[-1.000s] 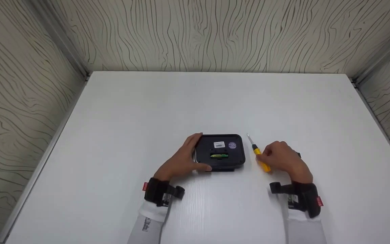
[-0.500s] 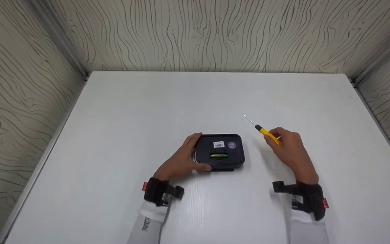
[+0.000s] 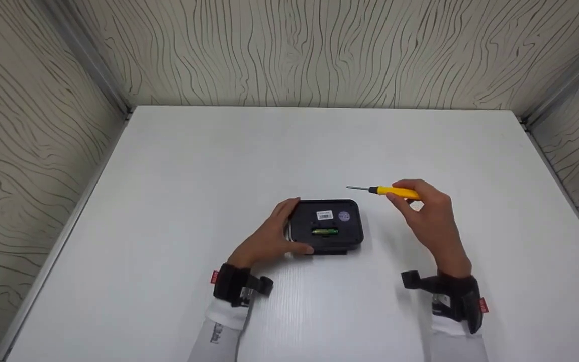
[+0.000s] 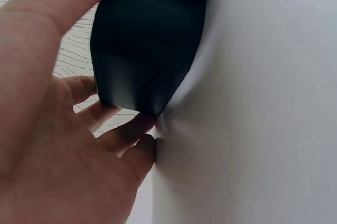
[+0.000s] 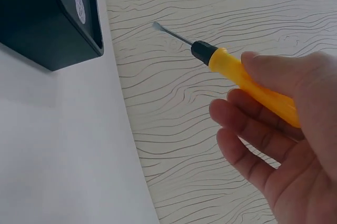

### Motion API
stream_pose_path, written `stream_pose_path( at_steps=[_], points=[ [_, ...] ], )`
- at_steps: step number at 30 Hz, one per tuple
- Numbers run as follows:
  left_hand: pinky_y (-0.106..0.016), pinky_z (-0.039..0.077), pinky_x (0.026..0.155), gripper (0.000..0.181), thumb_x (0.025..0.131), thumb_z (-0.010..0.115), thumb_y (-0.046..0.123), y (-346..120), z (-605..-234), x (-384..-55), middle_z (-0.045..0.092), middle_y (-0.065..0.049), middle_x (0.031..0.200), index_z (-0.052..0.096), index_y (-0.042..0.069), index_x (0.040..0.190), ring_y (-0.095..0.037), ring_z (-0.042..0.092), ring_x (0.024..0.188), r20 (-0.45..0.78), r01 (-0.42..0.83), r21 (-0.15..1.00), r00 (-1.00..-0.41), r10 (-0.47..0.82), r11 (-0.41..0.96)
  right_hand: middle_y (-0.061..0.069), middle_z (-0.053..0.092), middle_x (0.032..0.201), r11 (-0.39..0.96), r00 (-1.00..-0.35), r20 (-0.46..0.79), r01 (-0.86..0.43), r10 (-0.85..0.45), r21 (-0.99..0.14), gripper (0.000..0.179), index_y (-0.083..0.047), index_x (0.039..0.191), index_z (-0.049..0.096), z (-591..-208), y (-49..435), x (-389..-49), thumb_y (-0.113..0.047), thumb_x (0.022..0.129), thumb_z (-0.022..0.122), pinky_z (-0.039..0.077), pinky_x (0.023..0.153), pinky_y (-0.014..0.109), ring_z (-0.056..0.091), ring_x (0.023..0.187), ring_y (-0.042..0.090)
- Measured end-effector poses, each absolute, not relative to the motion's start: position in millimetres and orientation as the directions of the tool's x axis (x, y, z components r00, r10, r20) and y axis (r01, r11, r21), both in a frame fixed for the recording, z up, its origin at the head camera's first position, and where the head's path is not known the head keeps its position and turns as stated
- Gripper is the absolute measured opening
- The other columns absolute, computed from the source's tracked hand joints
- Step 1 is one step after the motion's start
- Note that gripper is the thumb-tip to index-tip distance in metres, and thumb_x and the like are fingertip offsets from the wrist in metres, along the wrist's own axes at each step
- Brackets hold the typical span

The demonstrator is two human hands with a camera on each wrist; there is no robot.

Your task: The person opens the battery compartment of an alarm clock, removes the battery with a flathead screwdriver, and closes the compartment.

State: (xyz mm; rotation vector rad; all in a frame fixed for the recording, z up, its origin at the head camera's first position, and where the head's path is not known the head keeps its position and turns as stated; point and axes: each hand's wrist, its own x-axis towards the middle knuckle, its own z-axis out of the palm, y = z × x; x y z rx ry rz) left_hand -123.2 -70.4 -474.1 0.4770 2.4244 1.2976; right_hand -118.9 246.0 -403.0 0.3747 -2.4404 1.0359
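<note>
A black box-shaped device (image 3: 301,217) lies on the white table with its back face up. A green battery (image 3: 325,232) sits in a slot there, below a white barcode label and a round sticker. My left hand (image 3: 268,238) grips the device's left end, thumb along the near side and fingers at the far left; the left wrist view shows the fingers against its dark side (image 4: 142,50). My right hand (image 3: 430,216) holds a screwdriver (image 3: 395,192) by its yellow handle, raised right of the device. The metal tip points left, apart from the device, also seen in the right wrist view.
The white table (image 3: 194,161) spreads around the hands. Patterned panels (image 3: 289,55) stand behind it and at both sides. A black strap with a camera sits on each wrist.
The right hand has lifted the screwdriver off the table and turned it so the tip points left toward the space above the device. The left hand and device have stayed in place.
</note>
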Motion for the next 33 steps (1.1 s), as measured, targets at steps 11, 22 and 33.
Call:
stream_pose_path(
  at_steps=[11,22,33],
  points=[
    [-0.048,0.029,0.117,0.115,0.067,0.083,0.055,-70.7,-473.8,-122.9,0.016,0.009,0.162,0.015,0.03,0.156,-0.019,0.022,0.149,-0.153,0.128,0.831,-0.883,0.443,0.541,0.012,0.067,0.102,0.604,-0.837,0.526,-0.498,-0.15,-0.622,0.047,0.001,0.125,0.055,-395.8,222.1,-116.2,0.002,0.081,0.074,0.05,0.075,0.008,0.067,0.081,0.018],
    [-0.048,0.03,0.116,0.115,0.066,0.083,0.057,-70.2,-473.1,-122.6,0.016,0.01,0.161,0.015,0.032,0.156,-0.017,0.022,0.148,-0.158,0.121,0.827,-0.887,0.434,0.549,0.001,0.066,0.09,0.577,-0.782,0.518,-0.613,-0.346,-0.54,0.052,-0.006,0.132,0.056,-400.0,200.4,-115.1,0.004,0.083,0.071,0.051,0.077,0.013,0.06,0.077,0.006],
    [-0.046,0.029,0.117,0.114,0.068,0.084,0.05,-69.1,-470.5,-121.4,0.017,0.012,0.161,0.015,0.031,0.156,-0.014,0.024,0.147,-0.172,0.098,0.841,-0.884,0.435,0.532,-0.003,0.065,0.093,0.604,-0.804,0.451,-0.591,-0.388,-0.535,0.043,-0.011,0.13,0.059,-399.4,187.0,-109.9,-0.007,0.088,0.07,0.052,0.07,0.019,0.059,0.078,0.005]
  ],
)
